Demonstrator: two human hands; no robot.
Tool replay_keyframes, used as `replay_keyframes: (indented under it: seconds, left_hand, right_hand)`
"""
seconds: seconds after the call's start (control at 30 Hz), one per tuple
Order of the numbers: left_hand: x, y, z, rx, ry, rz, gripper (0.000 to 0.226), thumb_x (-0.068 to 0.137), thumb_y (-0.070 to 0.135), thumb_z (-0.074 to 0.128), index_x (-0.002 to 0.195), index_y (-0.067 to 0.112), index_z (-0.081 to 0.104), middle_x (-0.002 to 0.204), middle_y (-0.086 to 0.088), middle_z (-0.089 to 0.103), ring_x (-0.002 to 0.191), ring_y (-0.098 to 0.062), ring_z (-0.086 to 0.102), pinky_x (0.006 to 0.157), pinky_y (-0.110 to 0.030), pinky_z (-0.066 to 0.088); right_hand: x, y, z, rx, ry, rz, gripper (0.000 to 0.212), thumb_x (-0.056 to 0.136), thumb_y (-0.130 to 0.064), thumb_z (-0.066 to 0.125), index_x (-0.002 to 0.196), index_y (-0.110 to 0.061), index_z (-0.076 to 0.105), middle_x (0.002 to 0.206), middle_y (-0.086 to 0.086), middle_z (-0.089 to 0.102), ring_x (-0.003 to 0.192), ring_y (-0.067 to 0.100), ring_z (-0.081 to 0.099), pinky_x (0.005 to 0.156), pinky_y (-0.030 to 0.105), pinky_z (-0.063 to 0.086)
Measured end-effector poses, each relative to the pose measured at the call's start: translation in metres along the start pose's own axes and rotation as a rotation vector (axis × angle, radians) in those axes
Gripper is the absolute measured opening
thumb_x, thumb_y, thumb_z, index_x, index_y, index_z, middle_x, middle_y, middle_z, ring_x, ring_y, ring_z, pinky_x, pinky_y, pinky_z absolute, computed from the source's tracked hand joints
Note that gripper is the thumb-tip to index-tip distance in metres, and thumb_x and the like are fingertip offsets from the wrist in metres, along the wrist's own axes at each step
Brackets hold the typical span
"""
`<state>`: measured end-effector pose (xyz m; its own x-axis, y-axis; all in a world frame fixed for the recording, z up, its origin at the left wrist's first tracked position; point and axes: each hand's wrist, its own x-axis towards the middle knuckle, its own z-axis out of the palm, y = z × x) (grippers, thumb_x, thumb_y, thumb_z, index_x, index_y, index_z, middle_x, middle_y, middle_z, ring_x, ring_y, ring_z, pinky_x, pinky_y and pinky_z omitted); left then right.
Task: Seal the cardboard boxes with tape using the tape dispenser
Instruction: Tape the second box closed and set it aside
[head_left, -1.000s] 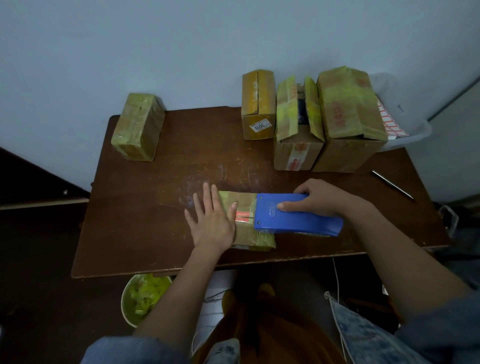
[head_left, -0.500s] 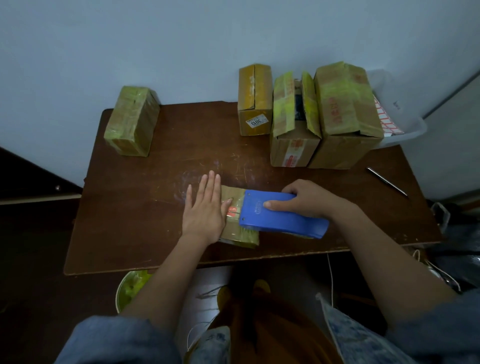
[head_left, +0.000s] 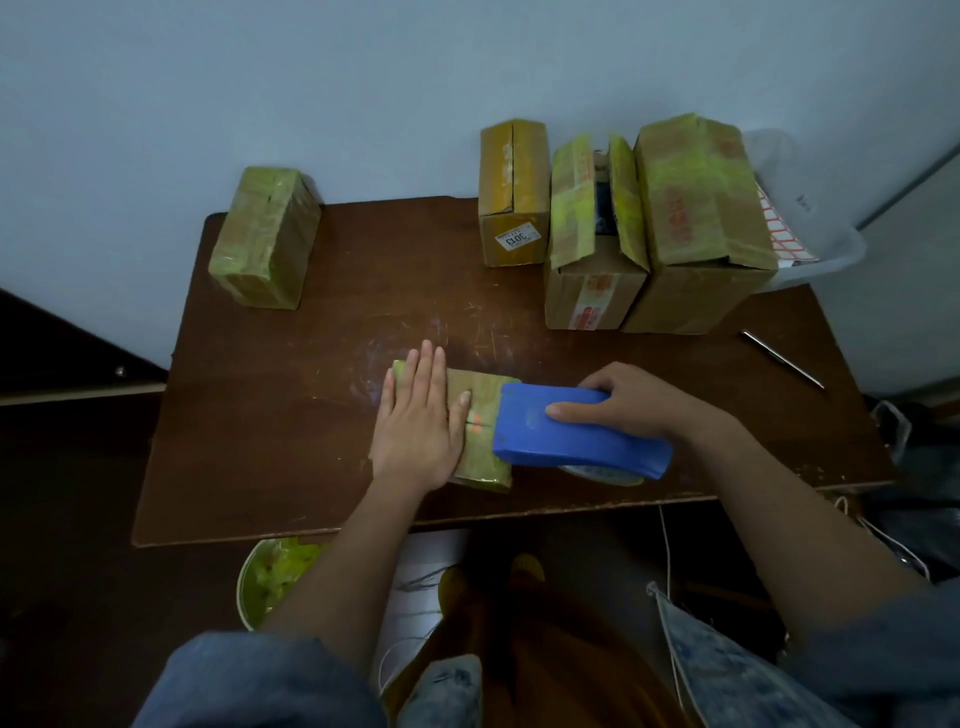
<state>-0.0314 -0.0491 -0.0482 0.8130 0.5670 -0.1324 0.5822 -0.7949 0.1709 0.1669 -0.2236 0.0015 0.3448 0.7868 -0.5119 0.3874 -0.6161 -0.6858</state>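
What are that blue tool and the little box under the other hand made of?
The blue tape dispenser looks like moulded plastic: uniform colour, smooth, slightly glossy. The small box seems brown cardboard wrapped in shiny yellowish tape that catches the light. The table looks like dark, scuffed wood or laminate.

White label (head_left: 517, 240) on the small box (head_left: 513, 192) seemingly reads "3013".

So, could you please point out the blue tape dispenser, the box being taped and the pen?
Blue tape dispenser (head_left: 524, 423): head view, its flat top.
Box being taped (head_left: 480, 387): head view, bare top.
Pen (head_left: 782, 358): head view, mid-barrel.
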Motion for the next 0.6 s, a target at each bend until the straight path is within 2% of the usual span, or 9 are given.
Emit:
replay_keyframes:
  seconds: [0.1,0.17,0.27,0.33,0.43,0.5,0.6]
  left_hand:
    - [0.001,-0.002,-0.001,0.000,-0.018,-0.004,0.072,0.094,0.058,-0.006,0.152,0.017,-0.010,0.162,0.000,-0.012,0.148,-0.012,-0.017,0.120,-0.035,-0.013]
    - [0.001,0.004,-0.001,0.039,-0.028,-0.007,0.075,0.095,0.064,-0.002,0.153,0.017,-0.011,0.162,0.000,-0.015,0.147,-0.014,-0.018,0.120,-0.037,-0.013]
    - [0.001,0.008,-0.002,0.069,-0.049,-0.015,0.085,0.092,0.071,0.007,0.154,0.016,-0.011,0.160,0.002,-0.017,0.147,-0.013,-0.019,0.120,-0.037,-0.013]
    - [0.001,0.007,-0.004,0.082,-0.061,-0.017,0.088,0.090,0.073,0.008,0.154,0.016,-0.011,0.161,0.002,-0.017,0.147,-0.013,-0.019,0.119,-0.037,-0.013]
    - [0.003,0.010,-0.005,0.108,-0.107,-0.038,0.084,0.092,0.070,0.007,0.153,0.015,-0.011,0.161,-0.001,-0.019,0.146,-0.015,-0.022,0.119,-0.040,-0.015]
    - [0.005,0.019,-0.006,0.106,-0.136,-0.070,0.081,0.095,0.065,0.006,0.153,0.011,-0.010,0.160,-0.007,-0.020,0.146,-0.020,-0.024,0.119,-0.042,-0.016]
    - [0.002,0.032,0.001,0.083,-0.091,-0.122,0.077,0.097,0.055,0.000,0.153,0.002,-0.004,0.160,-0.018,-0.016,0.147,-0.029,-0.021,0.120,-0.044,-0.012]
  right_hand:
    - [-0.011,0.016,-0.012,-0.009,0.017,0.041,0.107,0.044,-0.100,0.054,0.089,-0.005,0.074,0.088,0.023,0.064,0.076,0.040,0.060,0.065,0.035,0.043]
    - [-0.018,0.020,-0.014,-0.009,0.007,0.032,0.098,0.050,-0.095,0.055,0.088,-0.006,0.074,0.086,0.022,0.064,0.069,0.035,0.057,0.063,0.033,0.042]
    - [-0.018,0.020,-0.013,-0.007,-0.011,0.029,0.082,0.063,-0.082,0.059,0.086,-0.005,0.073,0.086,0.023,0.063,0.065,0.032,0.054,0.061,0.032,0.040]
    - [-0.017,0.018,-0.014,-0.004,-0.012,0.036,0.076,0.065,-0.081,0.061,0.083,-0.008,0.074,0.084,0.021,0.064,0.064,0.030,0.055,0.060,0.031,0.040]
    - [-0.014,0.019,-0.016,-0.019,-0.009,0.037,0.080,0.057,-0.090,0.058,0.081,-0.016,0.075,0.082,0.014,0.067,0.071,0.034,0.062,0.061,0.034,0.043]
    - [-0.015,0.018,-0.015,-0.039,0.000,0.030,0.072,0.057,-0.090,0.058,0.076,-0.022,0.075,0.079,0.011,0.067,0.072,0.033,0.063,0.061,0.034,0.042]
    - [-0.015,0.021,-0.016,-0.030,0.009,0.031,0.075,0.056,-0.091,0.058,0.076,-0.020,0.075,0.081,0.015,0.067,0.072,0.035,0.061,0.060,0.034,0.040]
